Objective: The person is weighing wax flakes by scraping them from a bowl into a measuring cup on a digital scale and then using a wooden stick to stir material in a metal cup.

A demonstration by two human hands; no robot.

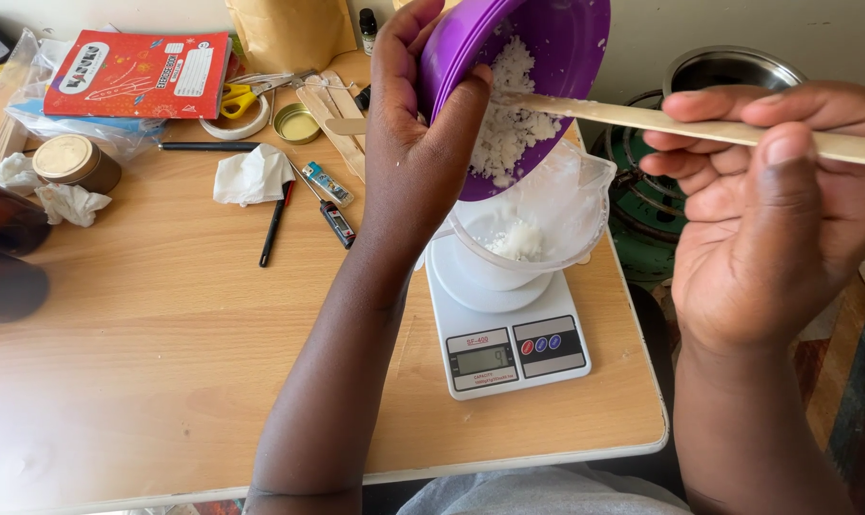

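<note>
The pale wooden worktop (165, 381) fills most of the view, its rounded front corner at about 4 o'clock. On it, right of centre, sits a white digital kitchen scale (509, 353) with a grey display and coloured buttons facing the person. A clear plastic measuring jug (556, 215) stands on the scale's platform, with a small heap of white wax flakes (518, 240) at its bottom.

Above the jug, at about 12 o'clock, the left hand (413, 143) grips the rim of a purple plastic bowl (547, 43), thumb inside the bowl and fingers behind it, tilting the bowl steeply so its mouth faces the jug. More of the white flakes cling inside the bowl.

At 3 o'clock the right hand (776, 200) is closed around a long flat wooden stirring stick (680, 122), pinched between thumb and fingertips; the stick's far end reaches into the flakes in the bowl.

Toward 10 to 11 o'clock lie smaller things: a red printed booklet (137, 72) on a plastic bag, a round brown tin with a pale lid (75, 162), crumpled white tissue (249, 176), yellow-handled scissors (247, 95), a small open gold tin (297, 123), a black pen (274, 226) and a black probe thermometer (332, 217).
</note>
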